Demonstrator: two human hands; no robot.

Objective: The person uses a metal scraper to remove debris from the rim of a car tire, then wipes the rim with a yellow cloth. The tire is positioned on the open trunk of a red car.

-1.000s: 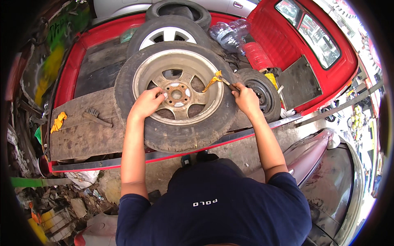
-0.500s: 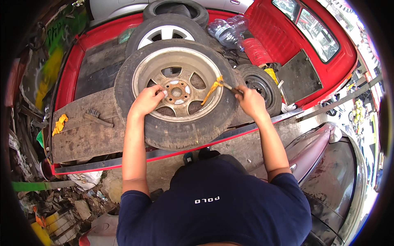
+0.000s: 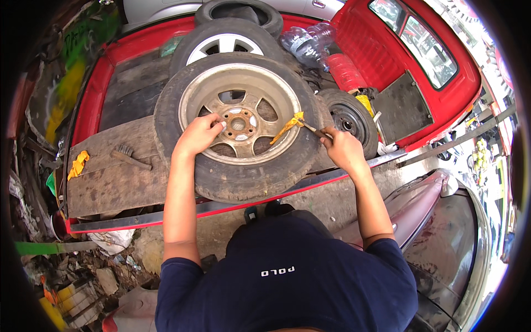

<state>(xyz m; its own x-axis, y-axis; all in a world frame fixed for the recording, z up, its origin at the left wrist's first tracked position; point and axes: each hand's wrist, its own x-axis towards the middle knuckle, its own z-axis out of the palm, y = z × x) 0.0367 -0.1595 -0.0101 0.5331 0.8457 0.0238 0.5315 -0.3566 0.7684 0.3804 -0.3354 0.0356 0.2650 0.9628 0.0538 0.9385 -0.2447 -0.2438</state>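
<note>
A wheel with a worn black tire (image 3: 254, 182) and a dirty alloy rim (image 3: 188, 94) lies flat in front of me, its rusty hub facing up. My left hand (image 3: 198, 135) grips a spoke beside the hub, with fingers bent and thumb against the metal. In my right hand (image 3: 344, 148) is a thin-handled tool (image 3: 313, 130), held over the tire's right sidewall. A strip of yellow cloth (image 3: 287, 126) hangs on the tool's tip and trails across the rim's inner edge. The kind of tool cannot be made out.
The wheel lies on wooden boards (image 3: 110, 185) in a red truck bed. Left of it are a brush (image 3: 130, 157) and yellow cloth scrap (image 3: 78, 165). More tires (image 3: 191, 47) lie behind, a small spare wheel (image 3: 354, 119) on the right, plastic bottles (image 3: 310, 41) beyond.
My right hand has shifted slightly right and nearer, drawing the tool with it. The cloth on its tip now lies more slanted and stretched. My left hand keeps its place.
</note>
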